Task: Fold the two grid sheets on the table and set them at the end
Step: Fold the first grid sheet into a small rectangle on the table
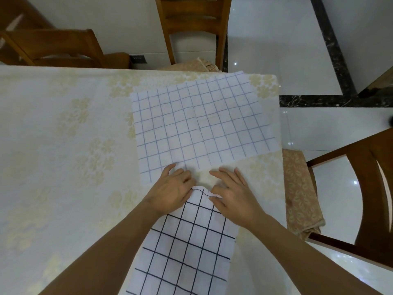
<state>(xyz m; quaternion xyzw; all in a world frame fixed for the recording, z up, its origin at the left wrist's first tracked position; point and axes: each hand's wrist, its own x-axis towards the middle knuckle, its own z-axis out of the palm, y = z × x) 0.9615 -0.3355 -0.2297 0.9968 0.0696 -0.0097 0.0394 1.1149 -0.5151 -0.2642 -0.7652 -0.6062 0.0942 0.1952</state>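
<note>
black-grid sheet (187, 248) runs lengthwise toward the blue-grid sheet (200, 124) on the table (53, 145); left hand (172, 192) and right hand (231, 192) pinch its far edge.

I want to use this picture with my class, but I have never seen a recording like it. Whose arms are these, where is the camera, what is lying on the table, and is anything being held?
There is no machine here. A person wears a wide-angle camera on the head, looking forward and down, so the two bare arms entering from the bottom are their own.

On the table, covered by a pale flowered tablecloth, lie two grid sheets. The light blue grid sheet lies spread flat farther away, near the table's right corner. The black grid sheet lies nearer the person, running out of the picture's bottom edge.

The left hand and the right hand rest at the far edge of the black grid sheet. The left fingers look curled there, the right ones straighter; whether either truly pinches the cloth is hard to tell.

Wooden chairs stand around the table on a shiny tiled floor.
</note>
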